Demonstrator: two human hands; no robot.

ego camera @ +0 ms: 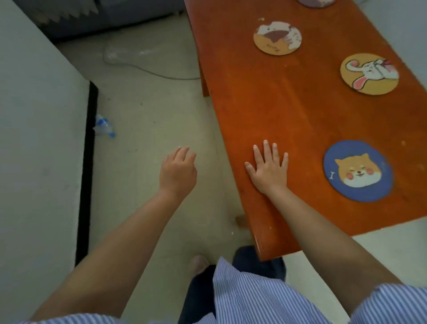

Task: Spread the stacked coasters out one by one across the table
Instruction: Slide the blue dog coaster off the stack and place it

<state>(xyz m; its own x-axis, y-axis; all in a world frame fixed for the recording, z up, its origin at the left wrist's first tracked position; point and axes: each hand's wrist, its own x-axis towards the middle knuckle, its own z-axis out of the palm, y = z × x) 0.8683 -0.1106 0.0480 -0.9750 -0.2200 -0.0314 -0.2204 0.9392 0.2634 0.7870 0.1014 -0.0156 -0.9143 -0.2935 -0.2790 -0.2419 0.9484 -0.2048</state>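
Round coasters lie apart on the orange-brown wooden table. A blue coaster with a dog face is nearest. Farther along sit a yellow coaster with a white rabbit and a tan coaster with a white and brown animal. Another coaster is cut off at the top edge. My right hand rests flat on the table, fingers spread, left of the blue coaster and not touching it. My left hand hovers over the floor beside the table, fingers loosely curled, holding nothing.
A white wall with a black base strip stands at the left. A plastic bottle lies on the floor by it. A cable trails across the floor. My feet and dark trousers are at the table's near end.
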